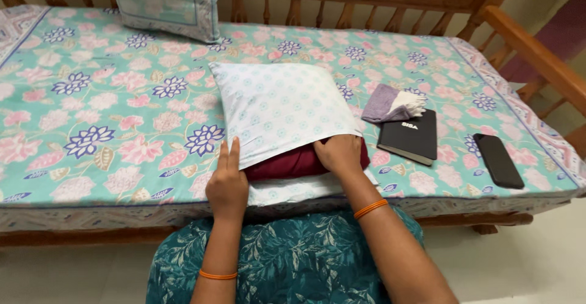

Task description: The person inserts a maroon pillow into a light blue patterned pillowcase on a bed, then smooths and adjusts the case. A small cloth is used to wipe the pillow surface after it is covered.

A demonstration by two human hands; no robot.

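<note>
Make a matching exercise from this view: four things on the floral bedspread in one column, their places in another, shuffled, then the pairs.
Things:
1. black hardcover book
2. black flat phone
3. folded lilac cloth with white fringe
4. dark red cushion

Places:
A. nearest the bed's right edge
B. partly inside the white patterned pillow cover
C. between cover and phone
D. at the book's far end, overlapping it

Pairs: 1-C, 2-A, 3-D, 4-B

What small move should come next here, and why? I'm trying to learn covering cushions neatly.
Probably push the maroon cushion deeper with the right hand, while the left hand holds the white cover at its open edge. The cushion's near edge still shows outside the cover's opening.
</note>
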